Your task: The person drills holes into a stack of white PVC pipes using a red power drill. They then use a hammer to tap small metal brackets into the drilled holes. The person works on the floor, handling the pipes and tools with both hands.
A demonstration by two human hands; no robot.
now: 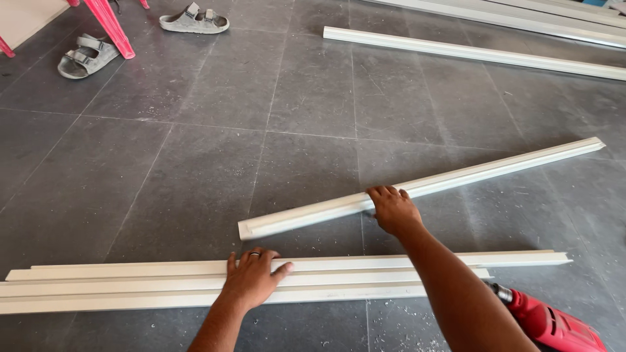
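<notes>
A long white profile strip lies slanted across the grey tiled floor, running from near the middle up to the right. My right hand grips it partway along, fingers curled over its far edge. Closer to me, several white profile strips lie side by side in a stack, running left to right. My left hand, with a ring on one finger, rests flat on top of this stack with its fingers spread.
A red power drill lies on the floor at the bottom right, partly behind my right forearm. More white strips lie at the far right. Two grey sandals and red chair legs are at the top left.
</notes>
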